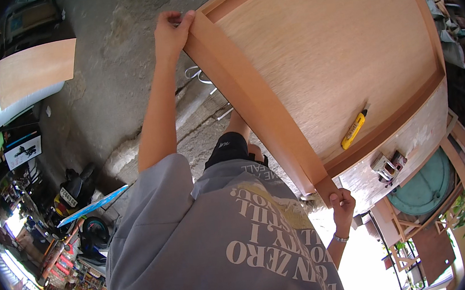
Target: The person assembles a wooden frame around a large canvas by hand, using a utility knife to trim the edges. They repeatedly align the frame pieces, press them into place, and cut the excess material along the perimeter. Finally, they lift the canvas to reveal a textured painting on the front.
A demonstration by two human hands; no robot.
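Observation:
A long brown veneer-like strip [250, 96] lies along the near side of a shallow wooden tray-like panel [323, 35] with a raised rim. My left hand [173, 33] pinches the strip's far end at the panel's left corner, thumb on top. My right hand [343, 207] grips the near end between thumb and fingers, where a short piece juts past the panel's corner. Whether the strip is fixed to the rim, I cannot tell. On the panel's pale face, close to the right-hand rim, rests a yellow utility knife [354, 129]; neither hand touches it.
Under the panel is a pale work surface [419, 138], with a small metal tool [383, 168] on it. A round green lid-like object [423, 182] stands beyond. White strips [198, 74] lie on the concrete floor. A motorcycle [74, 188] and a wooden sheet [37, 68] are at left.

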